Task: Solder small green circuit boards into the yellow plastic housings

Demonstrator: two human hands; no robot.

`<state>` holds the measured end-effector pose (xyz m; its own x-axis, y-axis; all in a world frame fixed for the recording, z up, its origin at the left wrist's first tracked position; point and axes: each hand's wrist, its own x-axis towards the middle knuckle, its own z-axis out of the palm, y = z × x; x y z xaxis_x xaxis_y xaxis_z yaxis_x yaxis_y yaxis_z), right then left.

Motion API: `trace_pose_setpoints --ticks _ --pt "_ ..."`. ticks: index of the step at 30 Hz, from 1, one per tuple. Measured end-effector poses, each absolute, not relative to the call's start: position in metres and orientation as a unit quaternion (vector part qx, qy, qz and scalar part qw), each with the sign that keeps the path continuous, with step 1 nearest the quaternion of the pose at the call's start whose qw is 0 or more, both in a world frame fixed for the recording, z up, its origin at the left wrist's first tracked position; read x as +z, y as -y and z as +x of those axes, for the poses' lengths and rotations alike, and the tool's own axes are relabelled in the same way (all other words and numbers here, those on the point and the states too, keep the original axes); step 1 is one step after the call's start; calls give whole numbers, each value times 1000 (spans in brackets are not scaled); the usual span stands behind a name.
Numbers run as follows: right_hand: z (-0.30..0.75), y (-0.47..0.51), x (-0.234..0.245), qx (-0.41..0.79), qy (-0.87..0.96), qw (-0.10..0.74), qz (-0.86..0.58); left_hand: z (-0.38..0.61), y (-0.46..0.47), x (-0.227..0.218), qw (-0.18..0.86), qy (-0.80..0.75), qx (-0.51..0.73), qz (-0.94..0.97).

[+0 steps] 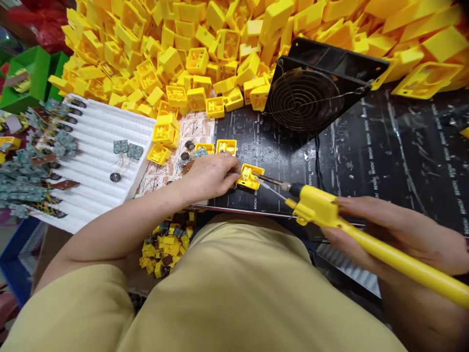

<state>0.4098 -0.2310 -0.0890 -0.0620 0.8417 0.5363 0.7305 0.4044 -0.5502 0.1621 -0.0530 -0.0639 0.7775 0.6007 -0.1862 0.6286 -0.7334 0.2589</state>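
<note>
My left hand pinches a small yellow plastic housing and holds it down on the black mat. My right hand is wrapped round the yellow handle of a soldering iron. The iron's dark tip touches the right side of the housing. A thin wire runs alongside the tip toward the same spot. Two more yellow housings lie just beyond my left hand.
A huge heap of yellow housings fills the back. A black fan leans against it. At the left, a white corrugated sheet carries small green circuit boards; more boards lie beside green bins. Finished parts sit near my lap.
</note>
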Motion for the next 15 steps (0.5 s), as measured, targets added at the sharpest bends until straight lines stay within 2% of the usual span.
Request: trace_pose_setpoints --ticks 3,15 --pt "404 220 -78 58 780 422 -459 163 54 -64 144 -325 -61 933" --pt "399 200 -62 10 840 380 -388 169 56 -58 96 -312 -79 942"
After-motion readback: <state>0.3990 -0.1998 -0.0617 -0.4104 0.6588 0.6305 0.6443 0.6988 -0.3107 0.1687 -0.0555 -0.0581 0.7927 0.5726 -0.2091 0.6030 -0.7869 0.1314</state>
